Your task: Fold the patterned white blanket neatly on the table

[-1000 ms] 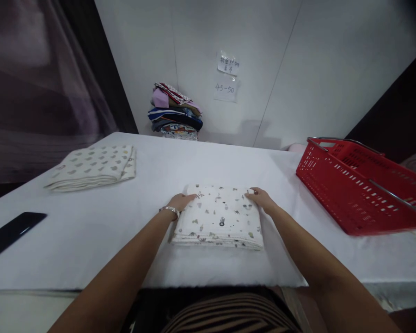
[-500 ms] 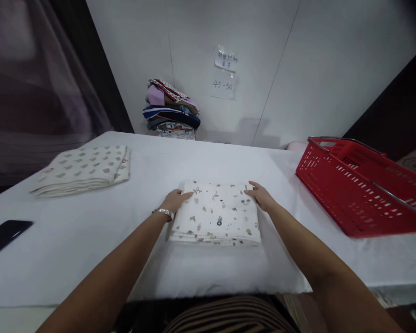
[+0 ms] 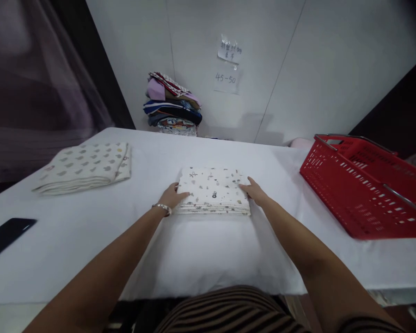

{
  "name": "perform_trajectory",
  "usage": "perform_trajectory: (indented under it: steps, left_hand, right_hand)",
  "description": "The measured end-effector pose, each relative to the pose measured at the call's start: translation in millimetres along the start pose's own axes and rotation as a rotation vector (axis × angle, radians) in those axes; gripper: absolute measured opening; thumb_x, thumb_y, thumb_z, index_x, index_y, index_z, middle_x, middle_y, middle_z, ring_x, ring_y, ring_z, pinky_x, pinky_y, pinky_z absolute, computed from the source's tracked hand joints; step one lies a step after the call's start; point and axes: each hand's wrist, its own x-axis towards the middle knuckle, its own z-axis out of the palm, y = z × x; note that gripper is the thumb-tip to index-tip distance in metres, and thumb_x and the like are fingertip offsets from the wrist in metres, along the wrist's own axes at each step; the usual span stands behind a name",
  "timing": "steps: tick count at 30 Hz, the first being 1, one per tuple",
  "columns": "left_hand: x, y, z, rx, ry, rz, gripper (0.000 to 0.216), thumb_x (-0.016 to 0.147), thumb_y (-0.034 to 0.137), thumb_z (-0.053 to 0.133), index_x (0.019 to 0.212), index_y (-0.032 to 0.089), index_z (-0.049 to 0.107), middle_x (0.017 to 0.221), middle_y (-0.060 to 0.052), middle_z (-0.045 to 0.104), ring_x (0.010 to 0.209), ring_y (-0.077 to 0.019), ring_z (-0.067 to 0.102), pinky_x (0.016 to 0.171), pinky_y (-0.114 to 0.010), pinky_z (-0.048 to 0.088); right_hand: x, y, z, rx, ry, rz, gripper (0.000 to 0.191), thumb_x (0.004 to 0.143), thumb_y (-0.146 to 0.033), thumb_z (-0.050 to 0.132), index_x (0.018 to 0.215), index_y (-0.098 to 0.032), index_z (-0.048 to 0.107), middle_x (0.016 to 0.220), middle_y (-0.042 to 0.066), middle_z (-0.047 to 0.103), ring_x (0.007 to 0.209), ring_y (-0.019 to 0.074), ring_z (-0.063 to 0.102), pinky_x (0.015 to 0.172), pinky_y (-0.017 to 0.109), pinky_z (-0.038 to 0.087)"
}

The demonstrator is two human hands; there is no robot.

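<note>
A white folded cloth [image 3: 215, 185] with small grey and brown prints lies in the middle of the table, its layered folded edge facing me. My left hand [image 3: 174, 196] wears a silver bracelet and grips the cloth's left side, thumb on top and fingers beneath or behind the edge. On the opposite side my right hand [image 3: 256, 191] holds the right edge the same way, thumb over the top layer. The undersides of both grips are hidden. To the left rests another folded cloth [image 3: 86, 164], off-white with rows of grey-green shapes, untouched.
A red plastic basket [image 3: 364, 189] with metal handles stands at the right. A dark phone [image 3: 9, 236] lies at the left edge. Against the wall is a stack of folded fabrics [image 3: 173, 106], with handwritten paper signs [image 3: 229, 51] beside it. White cloth covers the table [image 3: 90, 240].
The folded cloth has slid away from me and slightly left. My hands now hold its sides nearer the front, rather than by the far corners.
</note>
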Motion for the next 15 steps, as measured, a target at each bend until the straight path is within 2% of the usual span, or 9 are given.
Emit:
perform_trajectory:
  steps: [3, 6, 10, 13, 15]
  left_hand:
    - [-18, -13, 2, 0.027, 0.004, 0.046, 0.069, 0.071, 0.039, 0.065, 0.13, 0.014, 0.04, 0.123, -0.012, 0.058, 0.107, -0.0225, 0.058, 0.09, -0.03, 0.044]
    - [-33, -20, 3, 0.11, 0.107, 0.131, 0.061, 0.075, 0.04, 0.059, 0.128, 0.015, 0.042, 0.124, -0.012, 0.056, 0.108, -0.023, 0.056, 0.091, -0.032, 0.044]
    - [-52, -13, 14, 0.312, 0.307, 0.531, 0.042, 0.081, 0.037, 0.051, 0.117, 0.017, 0.052, 0.129, -0.012, 0.052, 0.121, -0.0249, 0.045, 0.101, -0.04, 0.035]
    - [-68, 8, 35, 0.405, 0.243, 0.796, 0.031, 0.084, 0.035, 0.049, 0.11, 0.019, 0.057, 0.125, -0.01, 0.055, 0.117, -0.0246, 0.047, 0.101, -0.044, 0.032]
    - [-76, 26, 55, 0.43, 0.167, 0.9, 0.027, 0.085, 0.031, 0.048, 0.11, 0.021, 0.057, 0.123, -0.008, 0.056, 0.116, -0.0233, 0.048, 0.101, -0.045, 0.031]
  right_hand:
    - [-28, 8, -3, -0.012, -0.043, 0.043, 0.092, 0.075, -0.037, 0.066, 0.146, -0.017, 0.01, 0.111, 0.013, 0.064, 0.079, 0.0201, 0.064, 0.066, 0.031, 0.052]
    - [-49, 15, -2, 0.036, -0.057, 0.052, 0.089, 0.075, -0.039, 0.066, 0.145, -0.019, 0.015, 0.102, 0.01, 0.066, 0.066, 0.0163, 0.062, 0.058, 0.028, 0.051]
    - [-66, 22, -1, 0.26, -0.044, 0.112, 0.073, 0.083, -0.037, 0.059, 0.143, -0.02, 0.021, 0.093, 0.007, 0.066, 0.063, 0.0135, 0.061, 0.057, 0.028, 0.054]
    - [-74, 30, -2, 0.457, -0.055, 0.151, 0.066, 0.086, -0.028, 0.054, 0.142, -0.018, 0.021, 0.09, 0.007, 0.067, 0.065, 0.0139, 0.064, 0.061, 0.03, 0.057]
    - [-77, 36, -3, 0.521, -0.059, 0.149, 0.066, 0.086, -0.022, 0.053, 0.142, -0.017, 0.019, 0.087, 0.007, 0.068, 0.065, 0.014, 0.065, 0.062, 0.03, 0.058]
